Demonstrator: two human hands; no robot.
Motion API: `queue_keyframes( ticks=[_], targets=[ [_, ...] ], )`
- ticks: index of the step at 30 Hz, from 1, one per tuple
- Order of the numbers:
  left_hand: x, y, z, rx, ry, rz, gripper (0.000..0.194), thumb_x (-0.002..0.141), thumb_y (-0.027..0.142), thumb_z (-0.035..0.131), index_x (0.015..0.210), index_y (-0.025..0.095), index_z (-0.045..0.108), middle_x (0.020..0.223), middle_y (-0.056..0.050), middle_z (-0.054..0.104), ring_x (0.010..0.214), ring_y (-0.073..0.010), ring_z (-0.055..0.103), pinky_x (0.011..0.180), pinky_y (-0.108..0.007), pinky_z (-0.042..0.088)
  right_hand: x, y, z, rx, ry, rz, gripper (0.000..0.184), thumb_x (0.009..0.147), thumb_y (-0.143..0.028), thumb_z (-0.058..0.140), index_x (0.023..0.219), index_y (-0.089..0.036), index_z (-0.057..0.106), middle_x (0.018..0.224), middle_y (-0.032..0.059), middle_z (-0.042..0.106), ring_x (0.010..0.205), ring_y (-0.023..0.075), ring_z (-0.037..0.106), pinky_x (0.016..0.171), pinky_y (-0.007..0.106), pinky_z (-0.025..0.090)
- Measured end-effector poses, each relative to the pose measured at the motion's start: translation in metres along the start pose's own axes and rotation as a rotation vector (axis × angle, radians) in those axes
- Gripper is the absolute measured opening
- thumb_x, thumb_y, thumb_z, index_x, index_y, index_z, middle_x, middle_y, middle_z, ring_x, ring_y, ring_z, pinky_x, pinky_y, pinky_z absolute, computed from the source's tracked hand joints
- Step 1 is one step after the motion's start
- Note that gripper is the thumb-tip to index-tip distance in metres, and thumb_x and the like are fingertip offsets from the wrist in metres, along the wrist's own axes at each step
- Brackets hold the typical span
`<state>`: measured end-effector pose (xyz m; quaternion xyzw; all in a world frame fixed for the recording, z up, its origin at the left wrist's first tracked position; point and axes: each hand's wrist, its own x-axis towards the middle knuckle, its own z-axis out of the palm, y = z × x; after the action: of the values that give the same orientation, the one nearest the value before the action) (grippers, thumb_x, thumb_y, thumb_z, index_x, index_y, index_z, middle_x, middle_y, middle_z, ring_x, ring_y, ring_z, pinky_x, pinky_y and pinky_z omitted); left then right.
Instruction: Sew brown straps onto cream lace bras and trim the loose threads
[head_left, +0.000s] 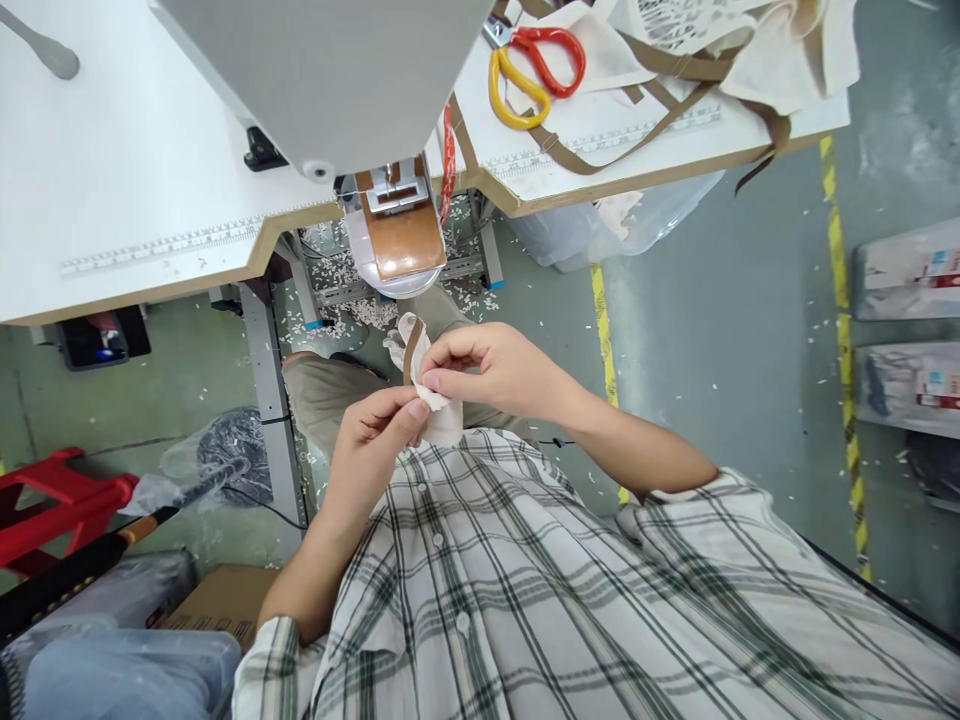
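Observation:
Above my lap, both hands pinch a small piece of cream fabric [444, 422] with a brown strap [410, 352] along it. My left hand [377, 432] grips its lower left side between thumb and fingers. Close beside it, my right hand [487, 372] pinches the folded edge, fingertips almost touching the left ones. The cloth is crumpled, and part of it is hidden behind my fingers. Just ahead stands a sewing machine [330, 80], its metal presser foot [395, 190] over a brown plate [409, 240] on the narrow arm.
Scissors [536, 75] with red and yellow handles lie on the white table [135, 180] to the right, near cream cloth [795, 60] and brown straps [585, 160]. A clear plastic bag [637, 225] hangs below the table edge. Scraps litter the floor; a red frame [60, 500] stands left.

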<state>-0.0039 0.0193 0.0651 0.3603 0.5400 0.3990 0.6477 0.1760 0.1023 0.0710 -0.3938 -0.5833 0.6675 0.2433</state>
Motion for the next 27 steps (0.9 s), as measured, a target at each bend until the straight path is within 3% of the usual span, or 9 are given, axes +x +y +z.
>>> queue_keyframes(
  ticks=[6, 10, 13, 20, 27],
  targets=[
    [0.001, 0.000, -0.001, -0.045, -0.013, 0.012, 0.019, 0.090, 0.038, 0.069, 0.092, 0.021, 0.076, 0.061, 0.002, 0.051, 0.061, -0.0116, 0.044, 0.060, -0.027, 0.036, -0.002, -0.001, 0.000, -0.024, 0.010, -0.026, 0.018, 0.087, -0.031, 0.067, 0.085, -0.015, 0.073, 0.081, 0.0024, 0.073, 0.072, 0.0114, 0.065, 0.067, 0.023, 0.051],
    [0.001, 0.001, -0.001, -0.022, 0.001, 0.019, 0.019, 0.091, 0.039, 0.069, 0.092, 0.021, 0.076, 0.062, 0.002, 0.052, 0.061, -0.0114, 0.043, 0.060, -0.026, 0.036, -0.004, -0.003, -0.003, -0.143, 0.026, -0.116, 0.016, 0.088, -0.029, 0.067, 0.086, -0.015, 0.074, 0.082, 0.0024, 0.072, 0.073, 0.0108, 0.063, 0.068, 0.022, 0.049],
    [0.001, 0.004, 0.001, 0.040, 0.011, 0.054, 0.019, 0.092, 0.038, 0.068, 0.090, 0.020, 0.076, 0.063, 0.002, 0.053, 0.061, -0.0107, 0.044, 0.060, -0.025, 0.036, -0.005, -0.005, -0.004, -0.235, 0.044, -0.172, 0.015, 0.088, -0.027, 0.066, 0.086, -0.015, 0.075, 0.082, 0.0019, 0.072, 0.072, 0.0100, 0.061, 0.069, 0.022, 0.047],
    [-0.001, 0.010, 0.004, 0.317, 0.050, 0.147, 0.022, 0.096, 0.036, 0.062, 0.088, 0.019, 0.073, 0.067, 0.002, 0.056, 0.064, -0.0097, 0.045, 0.062, -0.024, 0.038, -0.005, -0.004, -0.004, -0.290, 0.043, -0.154, 0.015, 0.088, -0.028, 0.066, 0.085, -0.016, 0.074, 0.081, 0.0007, 0.070, 0.072, 0.0101, 0.061, 0.067, 0.022, 0.046],
    [0.000, 0.007, 0.004, 0.371, 0.056, 0.160, 0.024, 0.097, 0.037, 0.061, 0.087, 0.018, 0.073, 0.067, 0.002, 0.054, 0.063, -0.0103, 0.045, 0.062, -0.025, 0.037, -0.005, 0.001, -0.002, -0.328, 0.040, -0.207, 0.009, 0.087, -0.024, 0.067, 0.085, -0.017, 0.072, 0.082, 0.0000, 0.069, 0.075, 0.0106, 0.061, 0.070, 0.023, 0.046]
  ],
)
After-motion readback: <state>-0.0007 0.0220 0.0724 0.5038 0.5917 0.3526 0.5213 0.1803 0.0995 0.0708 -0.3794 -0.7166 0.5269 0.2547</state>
